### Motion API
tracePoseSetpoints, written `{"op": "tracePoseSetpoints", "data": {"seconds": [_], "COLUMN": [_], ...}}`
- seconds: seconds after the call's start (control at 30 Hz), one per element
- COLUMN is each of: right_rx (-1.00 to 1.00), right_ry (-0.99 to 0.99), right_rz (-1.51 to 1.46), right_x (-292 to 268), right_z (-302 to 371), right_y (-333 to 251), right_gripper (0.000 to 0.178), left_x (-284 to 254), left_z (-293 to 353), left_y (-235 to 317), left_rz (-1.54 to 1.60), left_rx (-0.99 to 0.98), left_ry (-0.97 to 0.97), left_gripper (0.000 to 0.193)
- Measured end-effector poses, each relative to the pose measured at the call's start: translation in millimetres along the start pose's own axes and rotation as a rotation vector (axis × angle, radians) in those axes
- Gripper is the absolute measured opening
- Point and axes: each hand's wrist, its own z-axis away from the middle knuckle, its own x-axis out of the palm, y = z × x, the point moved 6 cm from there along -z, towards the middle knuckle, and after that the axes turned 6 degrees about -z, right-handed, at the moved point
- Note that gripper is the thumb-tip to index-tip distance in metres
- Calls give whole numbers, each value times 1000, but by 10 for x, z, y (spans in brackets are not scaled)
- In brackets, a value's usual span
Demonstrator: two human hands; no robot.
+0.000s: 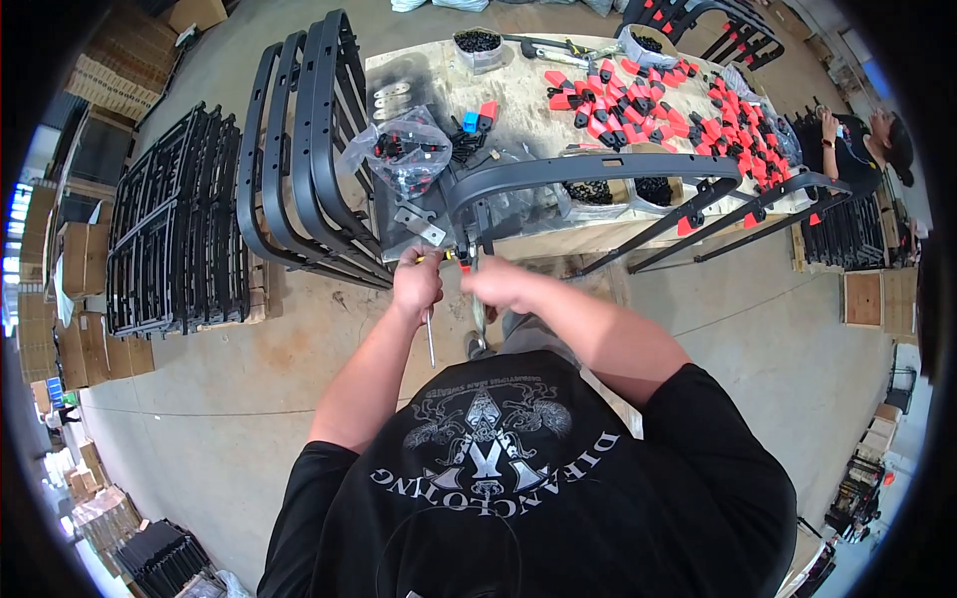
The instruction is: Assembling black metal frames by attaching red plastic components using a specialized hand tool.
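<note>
My left hand [417, 284] is closed around a tool with a thin metal shaft [431, 341] hanging below the fist. A bit of yellow shows by its fingertips. Just right of it, my right hand [495, 283] is curled at the near end of a curved black tubular frame [598, 171]. A pale long piece [479, 317] shows beneath that hand; its kind is unclear. The frame lies across the table's front edge, a small red piece [465, 266] at its end between my hands. A flat metal bracket [421, 225] lies on the table beyond my left hand.
Several black frames [317, 149] stand left of the wooden table [419, 75]. The tabletop bears a plastic bag [407, 151] of parts, heaped red-and-black pieces [618, 105] and tubs of black hardware [478, 48]. More frames [179, 224] are stacked farther left. Another person [847, 149] stands at right.
</note>
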Motion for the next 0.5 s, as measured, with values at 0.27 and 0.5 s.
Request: {"op": "tracePoseSetpoints", "data": {"seconds": [0.27,0.5], "right_rx": [-276,-51], "right_ry": [341,258], "right_rz": [603,288], "right_x": [-129,-183], "right_z": [-117,-152], "right_y": [-40,208], "right_gripper": [33,26], "left_x": [81,145], "left_z": [-25,-4], "left_y": [36,73], "left_rz": [-88,-66], "left_rx": [75,57], "left_ry": [34,24], "left_gripper": [17,19]}}
